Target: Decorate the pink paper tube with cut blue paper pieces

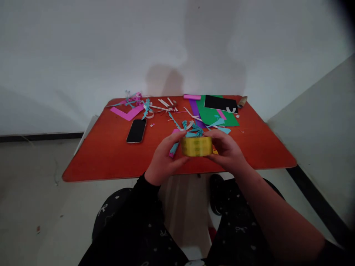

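A wide roll of yellow tape [196, 146] is held up over the near edge of the red table [105, 159]. My left hand [166, 155] grips its left side, thumb below and fingers above. On its right side my right hand [226, 150] holds it the same way. Just behind the roll lie folded teal paper pieces [196, 129], partly hidden by it. A pink and blue paper piece [173, 147] rests beside my left fingers.
A phone [137, 130] lies on the table's left part. Behind it are a pink paper strip [129, 113] and shredded scraps. Green paper [213, 116] and a black sheet [220, 103] lie back right, before the wall.
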`<state>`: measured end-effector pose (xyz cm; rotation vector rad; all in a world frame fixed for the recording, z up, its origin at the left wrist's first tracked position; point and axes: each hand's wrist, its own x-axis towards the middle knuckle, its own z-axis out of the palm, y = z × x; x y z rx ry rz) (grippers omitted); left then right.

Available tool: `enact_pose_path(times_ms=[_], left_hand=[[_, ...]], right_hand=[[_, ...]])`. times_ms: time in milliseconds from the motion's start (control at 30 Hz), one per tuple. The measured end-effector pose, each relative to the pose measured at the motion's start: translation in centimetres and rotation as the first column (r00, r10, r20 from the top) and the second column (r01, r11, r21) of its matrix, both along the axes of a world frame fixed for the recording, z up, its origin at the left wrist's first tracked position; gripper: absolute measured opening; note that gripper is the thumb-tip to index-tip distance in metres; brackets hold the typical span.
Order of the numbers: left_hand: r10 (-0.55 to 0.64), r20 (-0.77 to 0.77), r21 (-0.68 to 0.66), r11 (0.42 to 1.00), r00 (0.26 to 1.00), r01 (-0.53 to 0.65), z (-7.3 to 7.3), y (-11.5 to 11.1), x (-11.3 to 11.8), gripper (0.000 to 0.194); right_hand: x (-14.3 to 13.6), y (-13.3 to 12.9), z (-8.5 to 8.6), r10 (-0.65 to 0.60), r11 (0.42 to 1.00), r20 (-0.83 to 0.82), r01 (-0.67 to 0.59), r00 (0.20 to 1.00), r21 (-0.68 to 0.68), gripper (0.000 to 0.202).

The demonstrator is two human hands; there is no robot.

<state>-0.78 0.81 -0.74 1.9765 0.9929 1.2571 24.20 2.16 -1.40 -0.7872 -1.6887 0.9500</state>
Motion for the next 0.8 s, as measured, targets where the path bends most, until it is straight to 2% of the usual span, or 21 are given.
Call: enact_pose_path(times_ms=[100, 200, 367, 500, 633, 800], left_hand=[[0.047, -0.024, 0.086, 0.995, 0.999, -0.045, 0.5, -0.3, 0.3, 0.06], [0.081, -0.012, 0.161, 0.984, 0.997, -0.078, 0.7, -0.4, 0.6, 0.06], [0.065, 0.03, 0.168, 0.983, 0.997, -0.069, 0.6, -0.4, 0.9, 0.062], [-0.016, 0.184, -0.006, 1.0, 0.983, 0.017, 0.1, -0.4, 1.0, 0.051], [-0.02, 0.31, -0.234, 0.967, 0.951, 0.097, -0.1, -0.3, 1.3, 0.029], [-0.032, 0.384, -0.343, 0.923, 0.923, 0.175, 0.5, -0.2, 1.4, 0.022]], right_hand=[[0.0, 0.0, 0.0, 0.05, 0.998, -0.071, -0.052, 0.996, -0.037, 0.048], [-0.2, 0.1, 0.2, 0.111, 0.983, -0.118, -0.126, 0.987, -0.13, 0.047], [-0.2, 0.2, 0.1, 0.152, 0.966, -0.143, -0.178, 0.978, -0.187, 0.051], [-0.1, 0.2, -0.1, 0.16, 0.967, -0.109, -0.178, 0.981, -0.182, 0.047], [0.1, 0.0, -0.1, 0.17, 0.969, -0.049, -0.176, 0.984, -0.173, 0.045], [0.3, -0.1, -0.2, 0.176, 0.967, -0.021, -0.177, 0.984, -0.182, 0.046]])
